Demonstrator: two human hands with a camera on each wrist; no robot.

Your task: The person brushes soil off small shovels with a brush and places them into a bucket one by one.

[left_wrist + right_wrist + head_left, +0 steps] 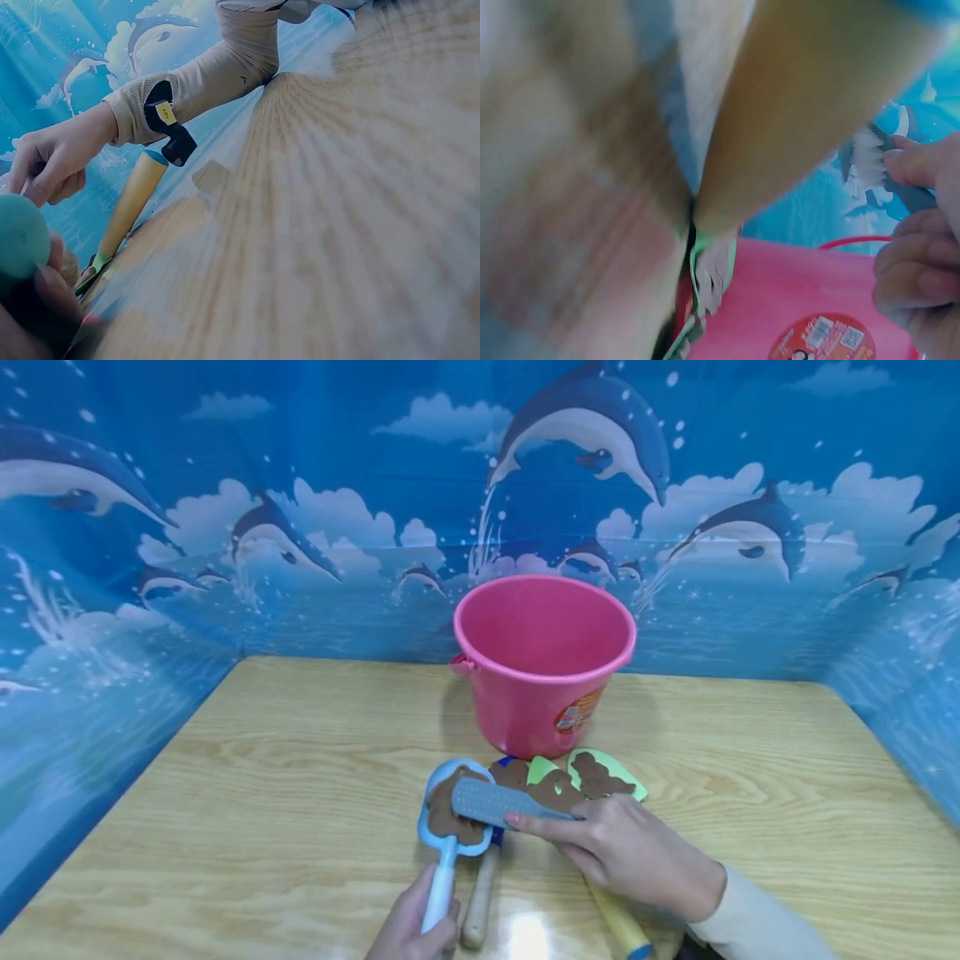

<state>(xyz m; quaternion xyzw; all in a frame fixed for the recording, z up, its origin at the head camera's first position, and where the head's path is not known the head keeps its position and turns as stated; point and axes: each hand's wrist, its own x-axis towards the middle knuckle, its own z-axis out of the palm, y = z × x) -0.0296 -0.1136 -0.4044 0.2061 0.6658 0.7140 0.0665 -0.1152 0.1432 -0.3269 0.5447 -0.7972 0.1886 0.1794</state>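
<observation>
In the head view my left hand (416,920) grips the handle of a light blue toy shovel (446,860), its blade smeared with brown mud (442,810). A grey-blue brush (495,802) lies across the right part of that blade, its back facing up. My right hand (637,852) holds the brush by its handle, index finger stretched along it. White bristles (868,159) show in the right wrist view, beside the right thumb. The left wrist view catches the shovel's rounded handle end (22,236) in the left hand's fingers.
Just beyond the shovel stands a pink bucket (540,714). Before it lie mud-smeared tools: one with a pale handle (480,902), one with a yellow handle (618,918), and a light green blade (628,774). A dolphin-printed blue curtain (360,485) surrounds the wooden table (262,793).
</observation>
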